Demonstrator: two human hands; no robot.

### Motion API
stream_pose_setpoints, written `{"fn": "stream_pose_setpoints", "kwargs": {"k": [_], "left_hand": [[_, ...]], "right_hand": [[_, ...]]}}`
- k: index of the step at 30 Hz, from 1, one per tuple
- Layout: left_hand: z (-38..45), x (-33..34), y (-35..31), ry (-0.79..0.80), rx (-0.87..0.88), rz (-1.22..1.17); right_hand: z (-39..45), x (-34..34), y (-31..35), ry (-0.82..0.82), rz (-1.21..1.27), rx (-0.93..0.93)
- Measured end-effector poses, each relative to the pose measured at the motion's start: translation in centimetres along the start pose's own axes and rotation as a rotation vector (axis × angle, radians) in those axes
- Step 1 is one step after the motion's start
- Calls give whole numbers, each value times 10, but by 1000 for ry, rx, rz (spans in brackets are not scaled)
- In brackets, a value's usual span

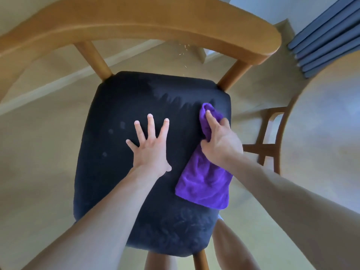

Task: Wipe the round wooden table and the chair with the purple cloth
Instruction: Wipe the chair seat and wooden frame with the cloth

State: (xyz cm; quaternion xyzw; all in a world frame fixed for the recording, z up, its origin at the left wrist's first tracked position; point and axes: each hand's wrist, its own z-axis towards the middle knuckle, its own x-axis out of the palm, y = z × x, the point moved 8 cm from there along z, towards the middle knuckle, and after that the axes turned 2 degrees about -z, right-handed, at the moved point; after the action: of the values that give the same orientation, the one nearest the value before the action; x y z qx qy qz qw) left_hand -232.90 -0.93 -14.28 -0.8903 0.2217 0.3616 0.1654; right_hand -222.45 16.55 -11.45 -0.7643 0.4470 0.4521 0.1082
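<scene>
Her left hand lay flat, fingers apart, on the chair; her right hand squeezed the cloth near the seat's edge, by the table.

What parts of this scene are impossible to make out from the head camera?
- Round table: only a slice shows; the right frame edge cuts off the rest.
- Chair legs: mostly hidden under the dark seat.
- Purple cloth: its middle is covered by the gripping right hand.
- Seat under the flat left hand: hidden.
</scene>
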Motion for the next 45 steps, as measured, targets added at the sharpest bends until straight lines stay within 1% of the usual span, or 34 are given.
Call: {"fn": "stream_pose_setpoints", "kwargs": {"k": [2,5,6,8,9,10,12,14,15,16,18,21,23,25,27,28,30,32,33,34,37,39,41,43,45], "left_hand": [[2,-1,1,1,1,-10],[0,-1,3,29,15,-7],[-1,-1,3,32,26,2],[-4,-3,3,31,41,21],[-4,-4,3,25,51,29],[-5,-4,3,17,61,35],[-7,-3,4,-3,79,31],[-11,-3,6,-42,112,37],[-14,-3,5,-58,137,47],[-16,-2,4,-67,167,58],[-19,0,2,-62,222,68],[-18,2,-2,-5,271,87],[-18,2,-4,37,279,122],[-20,2,-7,73,271,137],[-20,-1,-12,79,265,127],[-20,-4,-19,56,290,124],[-14,-15,-41,-20,394,121],[-2,-23,-59,-28,458,132],[5,-24,-64,-11,457,155],[11,-23,-66,0,444,191],[21,-19,-64,-36,417,277],[21,-16,-63,-41,409,290],[21,-15,-64,-34,400,299],[18,-15,-67,-16,385,300],[15,-16,-70,-10,368,296]], "right_hand": [[-31,33,8,50,-150,-53],[-95,77,7,176,-251,-130],[-112,86,6,238,-249,-145],[-130,89,1,314,-132,-116],[-129,81,-3,296,-43,-78],[-124,68,-7,242,44,-39],[-104,38,-17,76,207,34],[-78,18,-22,-61,299,95],[-67,15,-20,-87,309,127],[-62,18,-13,-80,293,149],[-69,41,4,-15,203,158],[-114,88,20,91,68,128],[-140,106,20,176,71,109],[-155,104,11,229,134,115],[-153,78,-4,172,233,156],[-147,60,-13,91,292,192],[-123,14,-27,-150,397,247],[-86,-22,-30,-354,461,257],[-67,-31,-25,-402,469,240],[-48,-33,-18,-405,452,219],[-19,-5,-1,-250,299,227],[-36,23,5,-164,169,216],[-63,44,11,-69,73,138],[-83,56,4,62,54,99],[-87,46,-11,119,130,120]]}}
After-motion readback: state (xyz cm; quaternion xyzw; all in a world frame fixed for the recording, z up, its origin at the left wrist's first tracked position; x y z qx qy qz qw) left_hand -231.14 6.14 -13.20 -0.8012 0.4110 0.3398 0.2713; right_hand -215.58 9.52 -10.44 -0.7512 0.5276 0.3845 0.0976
